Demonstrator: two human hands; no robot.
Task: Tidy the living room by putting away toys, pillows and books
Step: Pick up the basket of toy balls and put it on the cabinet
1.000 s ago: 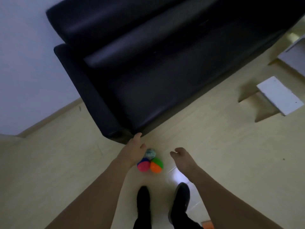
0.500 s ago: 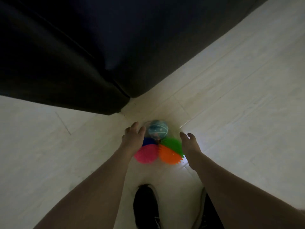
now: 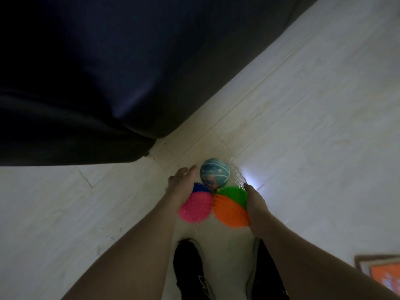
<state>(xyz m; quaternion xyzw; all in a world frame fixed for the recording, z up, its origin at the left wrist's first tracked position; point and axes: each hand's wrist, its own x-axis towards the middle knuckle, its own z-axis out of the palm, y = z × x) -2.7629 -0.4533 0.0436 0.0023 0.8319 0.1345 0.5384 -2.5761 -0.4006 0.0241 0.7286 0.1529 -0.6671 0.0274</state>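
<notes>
while both hands cup a cluster of spiky balls (image 3: 213,204) on the floor (image 3: 303,126), left hand (image 3: 183,185) fingers curl at nine o'clock, right hand (image 3: 256,204) fingers press at three o'clock.

Cluster of balls (image 3: 213,197) on floor (image 3: 303,131) between hands, sofa (image 3: 86,72) behind.

Four spiky balls (image 3: 196,207), one smooth ball (image 3: 214,172)

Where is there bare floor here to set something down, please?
Bare floor stretches right of the balls, from the sofa toward the orange book, and left of the left hand. It is crowded around the balls, between both hands.
</notes>
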